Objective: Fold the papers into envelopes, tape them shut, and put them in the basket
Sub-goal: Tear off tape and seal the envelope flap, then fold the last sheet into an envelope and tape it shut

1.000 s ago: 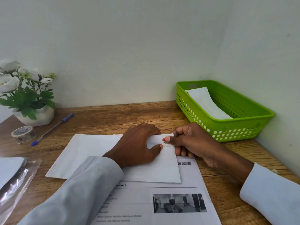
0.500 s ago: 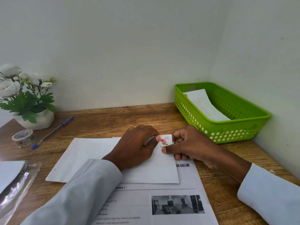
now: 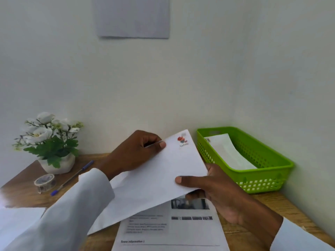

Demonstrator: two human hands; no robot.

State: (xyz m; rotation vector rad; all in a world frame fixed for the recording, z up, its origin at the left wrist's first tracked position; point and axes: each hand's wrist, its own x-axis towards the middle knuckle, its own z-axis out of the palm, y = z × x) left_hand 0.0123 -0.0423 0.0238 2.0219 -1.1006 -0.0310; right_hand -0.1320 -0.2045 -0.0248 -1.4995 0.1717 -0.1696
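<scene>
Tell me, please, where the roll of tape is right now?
In the head view, the roll of tape sits at the far left of the wooden desk, just in front of the flower pot and beside the blue pen.

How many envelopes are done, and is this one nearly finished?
One white envelope already lies in the green basket. Both hands, left hand and right hand, hold a second folded envelope, stickered, above the table. It still needs dropping in. A printed sheet remains unfolded.
</scene>
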